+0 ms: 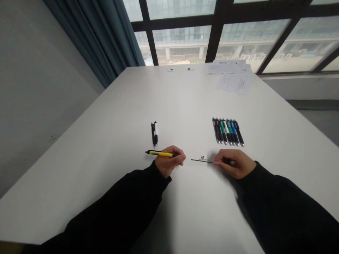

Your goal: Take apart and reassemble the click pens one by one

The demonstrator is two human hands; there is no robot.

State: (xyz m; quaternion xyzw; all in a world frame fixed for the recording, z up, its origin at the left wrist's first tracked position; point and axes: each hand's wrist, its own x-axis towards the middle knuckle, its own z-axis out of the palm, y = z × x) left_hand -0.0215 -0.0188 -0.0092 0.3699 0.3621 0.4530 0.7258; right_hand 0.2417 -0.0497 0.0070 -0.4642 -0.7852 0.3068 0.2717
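My left hand (172,161) is closed around the front part of a yellow and black pen (161,153), which lies almost level with its clicker end to the left. Between the fingertips of my right hand (235,163) is a thin dark pen refill (201,161), pointing left toward the pen. A short gap separates the refill from my left hand. Just behind the refill, a small metallic pen part (202,157) lies on the white table (185,106); its exact kind is too small to make out.
Two pens (154,134), one black and one white, lie beyond my left hand. A row of several pens (227,132) in black, green, white and blue lies beyond my right hand. Printed papers (233,81) rest at the table's far right, near the window (182,38).
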